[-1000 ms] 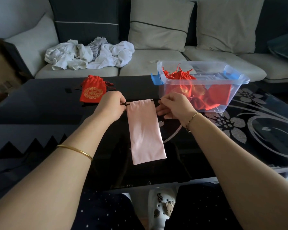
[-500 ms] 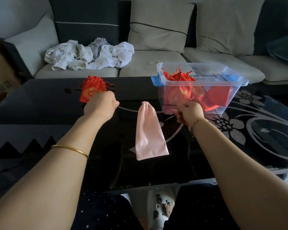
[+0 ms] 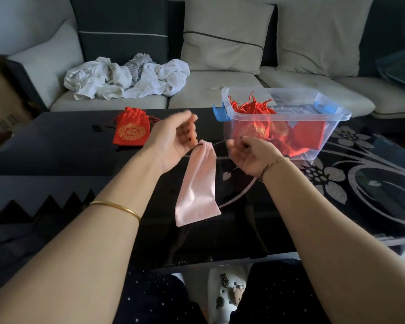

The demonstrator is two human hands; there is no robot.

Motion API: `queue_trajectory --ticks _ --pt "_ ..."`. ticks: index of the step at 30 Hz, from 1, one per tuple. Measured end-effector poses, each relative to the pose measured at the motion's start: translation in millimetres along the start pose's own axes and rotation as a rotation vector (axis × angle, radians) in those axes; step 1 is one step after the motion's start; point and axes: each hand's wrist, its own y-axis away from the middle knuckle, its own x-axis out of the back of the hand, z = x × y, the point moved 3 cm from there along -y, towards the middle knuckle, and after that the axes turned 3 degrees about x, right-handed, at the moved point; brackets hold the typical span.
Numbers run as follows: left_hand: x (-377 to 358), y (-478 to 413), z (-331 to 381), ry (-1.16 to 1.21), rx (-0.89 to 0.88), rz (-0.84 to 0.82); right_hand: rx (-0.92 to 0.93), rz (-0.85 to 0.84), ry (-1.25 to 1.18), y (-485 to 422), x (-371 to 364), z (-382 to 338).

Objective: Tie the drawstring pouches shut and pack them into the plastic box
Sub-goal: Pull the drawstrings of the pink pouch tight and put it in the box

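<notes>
A long pink drawstring pouch hangs between my hands above the black glass table, its neck gathered tight. My left hand is turned palm up just left of the neck, fingers curled round the dark drawstring. Just right of the neck, my right hand pinches the other end of the string, also palm up. A red pouch with a gold emblem lies on the table behind my left hand. The clear plastic box with blue latches stands behind my right hand and holds several red pouches.
A sofa with cushions runs along the back, with a heap of white clothes on its seat. The table's near edge is close to my knees. A white clog shows below it.
My hands pulled the strings apart and the pouch mouth closed from flat and wide to a tight gather. Both hands then turned palm up and came back close to the neck.
</notes>
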Motion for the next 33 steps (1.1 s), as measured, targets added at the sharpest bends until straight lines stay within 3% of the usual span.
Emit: queue_trajectory --ticks 4,7,9,14,19,22,26,33 --pt "-2 3 -4 -0.458 -0.04 0.009 0.153 -0.113 0.048 16 -24 -13" --pt "-4 4 -6 -0.836 -0.097 -0.009 0.309 -0.149 0.266 24 -39 -17" --pt "-5 4 -6 -0.962 -0.142 -0.025 0.408 -0.162 0.375 27 -47 -18" --pt "-5 5 -4 -0.918 -0.177 -0.027 0.345 -0.229 0.148 28 -53 -16" --pt "-2 3 -3 -0.813 -0.153 0.022 0.42 -0.068 0.691 20 -44 -10" --pt "-3 4 -1 -0.724 -0.139 0.016 0.555 -0.142 1.026 26 -47 -9" --pt "-6 5 -3 -0.701 -0.121 -0.01 0.585 -0.257 1.101 32 -52 -2" --pt "-2 7 0 -0.523 -0.094 0.055 0.701 -0.126 1.095 27 -51 -7"
